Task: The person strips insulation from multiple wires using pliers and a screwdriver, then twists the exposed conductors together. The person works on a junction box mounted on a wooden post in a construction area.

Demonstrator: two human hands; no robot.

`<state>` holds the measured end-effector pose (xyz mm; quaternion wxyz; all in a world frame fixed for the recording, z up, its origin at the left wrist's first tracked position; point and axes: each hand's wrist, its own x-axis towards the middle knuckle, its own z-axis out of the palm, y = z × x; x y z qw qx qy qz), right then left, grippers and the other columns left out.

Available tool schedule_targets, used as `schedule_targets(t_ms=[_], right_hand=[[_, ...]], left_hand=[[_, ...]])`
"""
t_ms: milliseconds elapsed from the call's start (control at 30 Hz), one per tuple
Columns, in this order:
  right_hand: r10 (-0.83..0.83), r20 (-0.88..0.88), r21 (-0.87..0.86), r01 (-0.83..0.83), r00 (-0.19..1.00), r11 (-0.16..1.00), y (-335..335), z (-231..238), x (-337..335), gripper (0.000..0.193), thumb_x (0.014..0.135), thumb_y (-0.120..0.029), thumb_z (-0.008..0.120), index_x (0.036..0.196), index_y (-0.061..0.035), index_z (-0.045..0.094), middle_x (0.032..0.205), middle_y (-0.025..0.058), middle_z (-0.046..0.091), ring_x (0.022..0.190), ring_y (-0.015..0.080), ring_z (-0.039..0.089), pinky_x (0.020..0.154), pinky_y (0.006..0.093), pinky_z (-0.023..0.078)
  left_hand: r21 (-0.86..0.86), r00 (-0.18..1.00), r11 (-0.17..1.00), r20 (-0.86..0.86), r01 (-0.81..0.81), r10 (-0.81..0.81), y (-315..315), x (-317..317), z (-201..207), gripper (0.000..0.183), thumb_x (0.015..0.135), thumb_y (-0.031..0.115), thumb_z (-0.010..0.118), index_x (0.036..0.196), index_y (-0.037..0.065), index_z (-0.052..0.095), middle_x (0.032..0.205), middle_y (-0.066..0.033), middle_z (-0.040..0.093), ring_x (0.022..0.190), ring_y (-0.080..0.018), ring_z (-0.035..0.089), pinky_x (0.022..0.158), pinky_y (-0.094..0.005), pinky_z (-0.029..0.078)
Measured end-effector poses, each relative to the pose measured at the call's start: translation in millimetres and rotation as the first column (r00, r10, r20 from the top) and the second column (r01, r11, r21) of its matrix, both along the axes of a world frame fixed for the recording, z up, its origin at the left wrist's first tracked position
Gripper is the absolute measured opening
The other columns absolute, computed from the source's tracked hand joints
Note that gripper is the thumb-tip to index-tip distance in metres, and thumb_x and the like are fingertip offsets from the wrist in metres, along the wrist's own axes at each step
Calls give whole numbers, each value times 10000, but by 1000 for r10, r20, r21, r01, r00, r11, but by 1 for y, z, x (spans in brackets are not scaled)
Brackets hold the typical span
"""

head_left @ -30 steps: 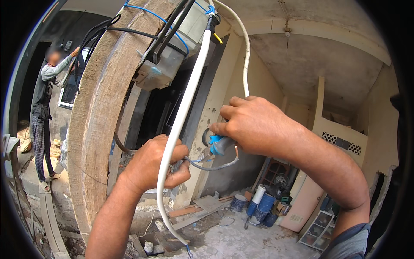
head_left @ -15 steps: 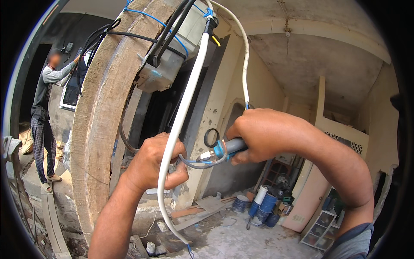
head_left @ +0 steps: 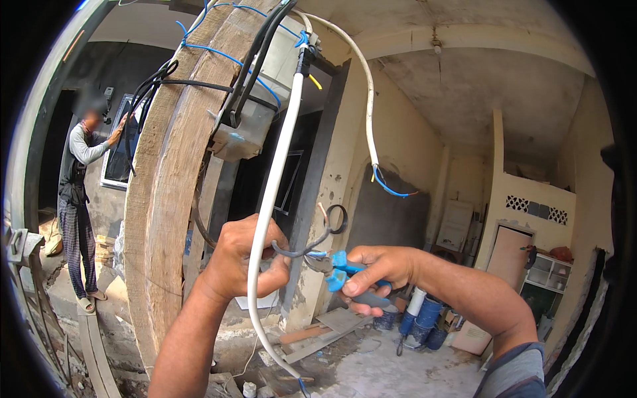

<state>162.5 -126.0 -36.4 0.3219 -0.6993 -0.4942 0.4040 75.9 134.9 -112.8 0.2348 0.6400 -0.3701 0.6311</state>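
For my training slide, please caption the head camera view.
Right hand grips blue pliers at a blue wire; left hand holds a gray wire behind a white cable.

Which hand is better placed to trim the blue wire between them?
Probably your right hand: it holds the pliers, jaws at the blue wire. Your left hand seems to grip the grey wire.

Left grip (head_left: 244, 257) pinched closed, left forearm (head_left: 191, 325) slanting up, right grip (head_left: 379, 273) curled closed, right elbow (head_left: 516, 320) bent

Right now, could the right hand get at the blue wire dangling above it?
Probably yes: nothing visible lies between the right hand and the blue wire, though that hand holds pliers.
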Motion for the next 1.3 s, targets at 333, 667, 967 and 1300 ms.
schedule_targets(t_ms=[333, 667, 967, 1300], right_hand=[[-1, -269, 487, 136, 963, 863, 10, -71, -18, 310, 1044, -199, 611, 1227, 48, 568, 907, 199, 727, 624, 186, 700, 487, 258, 579], [-752, 454, 794, 165, 478, 585, 21, -90, -40, 589, 967, -141, 650, 1484, 62, 456, 1026, 278, 713, 881, 363, 752, 837, 441, 563], [-824, 449, 888, -75, 344, 453, 43, -90, -25, 595, 952, -109, 673, 1476, 73, 458, 1226, 308, 666, 1084, 472, 689, 917, 504, 555], [-911, 322, 947, -68, 259, 315, 59, -92, -12, 179, 880, -112, 743, 900, 13, 617, 909, 209, 669, 821, 439, 680, 702, 501, 535]], left_hand=[[-58, 1000, 998, -6, -15, 15, -12, 2, 6, 55, 761, 22, 697, 809, -2, 680, 677, -76, 604, 540, -158, 593, 498, -293, 457], [-73, 996, 994, -48, -78, 74, -18, 10, 7, 63, 803, 15, 711, 844, -24, 682, 676, -78, 601, 575, -135, 577, 513, -284, 440], [-33, 992, 991, -2, -130, 130, -20, 16, 10, 60, 774, 2, 713, 827, -13, 688, 648, -87, 578, 539, -180, 541, 499, -322, 412], [-37, 965, 973, 122, -229, 232, -28, 17, 15, 47, 784, 21, 698, 820, -3, 680, 647, -86, 584, 577, -227, 562, 594, -370, 460]])
